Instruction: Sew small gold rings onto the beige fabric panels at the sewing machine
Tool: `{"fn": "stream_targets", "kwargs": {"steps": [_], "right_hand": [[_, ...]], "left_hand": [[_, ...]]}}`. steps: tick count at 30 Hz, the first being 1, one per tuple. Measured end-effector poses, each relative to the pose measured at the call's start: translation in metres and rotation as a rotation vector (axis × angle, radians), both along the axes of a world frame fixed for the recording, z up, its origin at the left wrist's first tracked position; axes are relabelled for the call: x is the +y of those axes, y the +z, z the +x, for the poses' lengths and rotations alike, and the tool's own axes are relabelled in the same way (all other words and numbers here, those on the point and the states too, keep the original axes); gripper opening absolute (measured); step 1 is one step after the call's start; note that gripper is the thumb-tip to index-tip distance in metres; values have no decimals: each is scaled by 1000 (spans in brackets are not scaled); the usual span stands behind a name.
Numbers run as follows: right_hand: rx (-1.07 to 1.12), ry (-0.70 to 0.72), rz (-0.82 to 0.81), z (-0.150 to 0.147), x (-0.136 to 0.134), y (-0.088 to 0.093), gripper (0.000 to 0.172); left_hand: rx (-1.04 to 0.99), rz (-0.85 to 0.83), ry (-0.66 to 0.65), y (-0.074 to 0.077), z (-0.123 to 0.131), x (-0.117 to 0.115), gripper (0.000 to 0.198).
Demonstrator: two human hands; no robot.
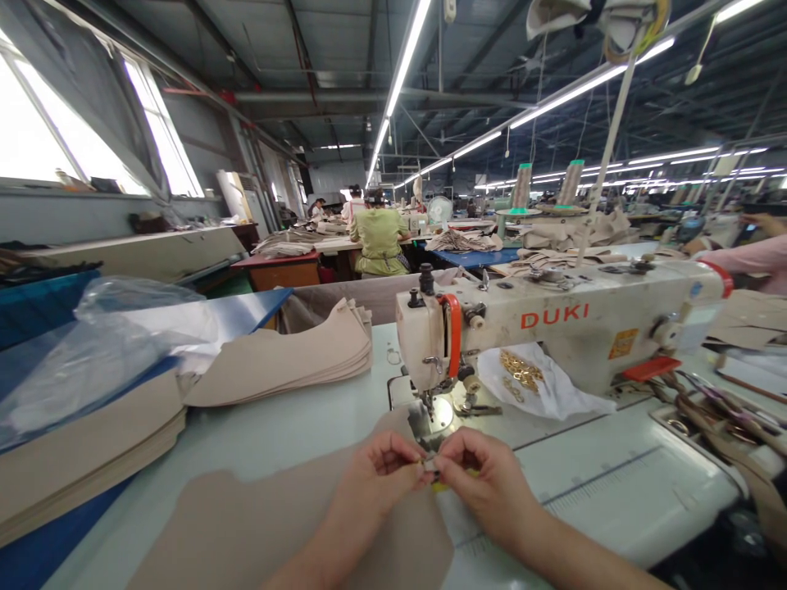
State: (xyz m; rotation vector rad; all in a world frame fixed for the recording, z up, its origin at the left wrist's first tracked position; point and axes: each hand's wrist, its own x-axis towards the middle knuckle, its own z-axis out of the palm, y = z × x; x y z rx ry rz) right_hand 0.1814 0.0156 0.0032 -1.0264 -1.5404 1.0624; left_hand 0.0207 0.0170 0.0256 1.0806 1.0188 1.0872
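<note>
My left hand (388, 471) and my right hand (483, 475) meet just in front of the sewing machine's needle area. Thumbs and index fingertips of both are closed on a small pale piece (429, 463), mostly covered by the fingers; its kind is too small to make out. Beneath my hands lies a large beige panel (276, 516), flat on the pale green table (344, 401). The white sewing machine (553, 311) stands directly beyond, its needle and presser foot (429, 401) above the metal plate. Something yellow (440, 485) shows under my right fingers.
Gold metal fittings (522, 370) lie on a white cloth (569, 397) beside the machine. Stacked beige panels (295, 360) are at left, with clear plastic (141, 328) behind. Scissors and straps fill a tray (694, 426) at right. A co-worker in green (378, 238) sits ahead.
</note>
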Motion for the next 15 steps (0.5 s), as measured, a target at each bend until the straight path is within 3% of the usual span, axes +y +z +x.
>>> {"fn": "stream_targets", "kwargs": {"steps": [7, 15], "right_hand": [[-45, -23, 26, 0, 0, -3, 14], [265, 112, -114, -1, 0, -2, 13]], "left_hand": [[5, 46, 40, 2, 3, -3, 27], [42, 148, 94, -3, 3, -4, 25]]}}
